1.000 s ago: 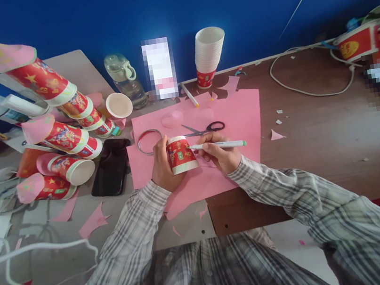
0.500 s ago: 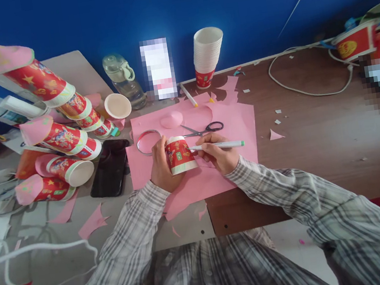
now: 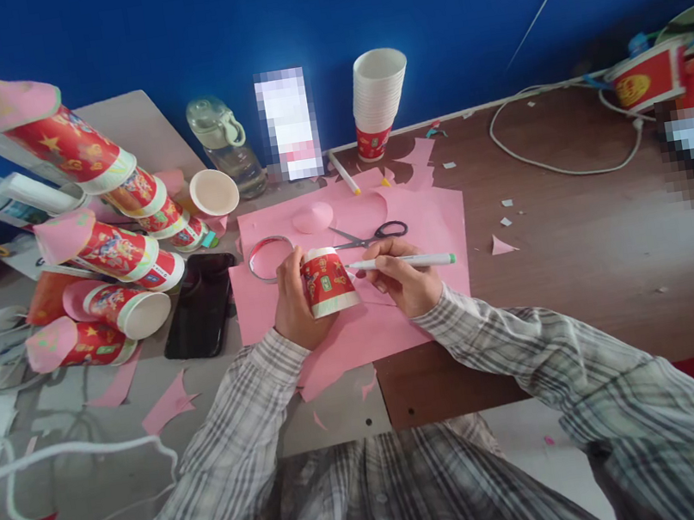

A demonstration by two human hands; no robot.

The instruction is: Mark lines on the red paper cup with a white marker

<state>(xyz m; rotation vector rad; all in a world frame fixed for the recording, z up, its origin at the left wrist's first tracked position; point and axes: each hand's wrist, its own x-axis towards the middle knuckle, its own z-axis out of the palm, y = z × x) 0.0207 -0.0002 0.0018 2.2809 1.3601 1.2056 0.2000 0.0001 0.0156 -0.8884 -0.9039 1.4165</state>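
Observation:
My left hand (image 3: 298,306) is wrapped round a red paper cup (image 3: 328,282) with gold print and green marks along its white band. In my right hand (image 3: 407,279) is a white marker (image 3: 422,259) with a green end, its tip pointing left at the cup's side; whether the tip touches I cannot tell. Both hands are over a sheet of pink paper (image 3: 432,221). Just beyond the cup lie black-handled scissors (image 3: 376,236), a roll of tape (image 3: 253,265) and a pink paper cone (image 3: 313,217).
Left stand and lie red cup rockets (image 3: 76,153) with pink tops, near a black phone (image 3: 201,308). Behind the paper are a water bottle (image 3: 230,151), a blurred bright screen (image 3: 288,125), a stack of paper cups (image 3: 380,94) and another marker (image 3: 344,173). A white cable (image 3: 562,173) curls at right.
My right hand has drawn the marker slightly to the right, away from the cup. The left hand and the cup have hardly moved.

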